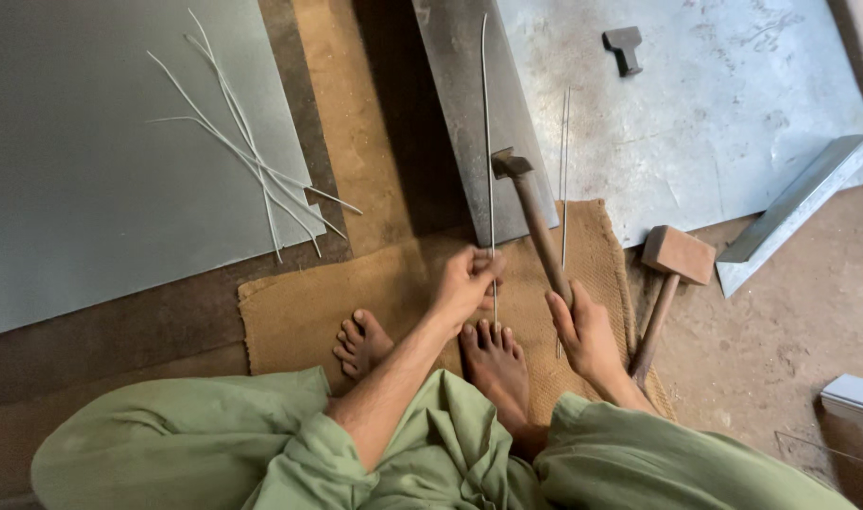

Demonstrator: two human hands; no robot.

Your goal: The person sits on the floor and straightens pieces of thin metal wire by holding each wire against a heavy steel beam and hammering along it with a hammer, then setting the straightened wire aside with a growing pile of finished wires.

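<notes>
steel is the stuff of it here: a long thin metal rod (488,142) lies along a dark sheet-metal strip (469,123) that runs up and away from the person, and the left hand (467,281) pinches the rod's near end between thumb and curled fingers, just above the bare toes of the right foot (495,364). the right hand (582,331) is wrapped round the wooden handle of a hammer (533,222), whose dark metal head sits over the strip, right beside the rod; whether the head touches the strip cannot be told. both feet rest on a burlap mat (290,312), the left foot (360,345) a little apart from the right. a second pair of thin rods (564,161) lies just right of the hammer, across the mat's far edge. a wooden mallet (672,269) lies on the floor beside the mat, near the right hand. a large grey metal sheet (91,189) to the left carries a loose bundle of thin wires (247,151). a folded metal angle piece (795,212) lies to the right, and a small dark metal block (624,47) sits on the pale sheet (715,113) beyond.
</notes>
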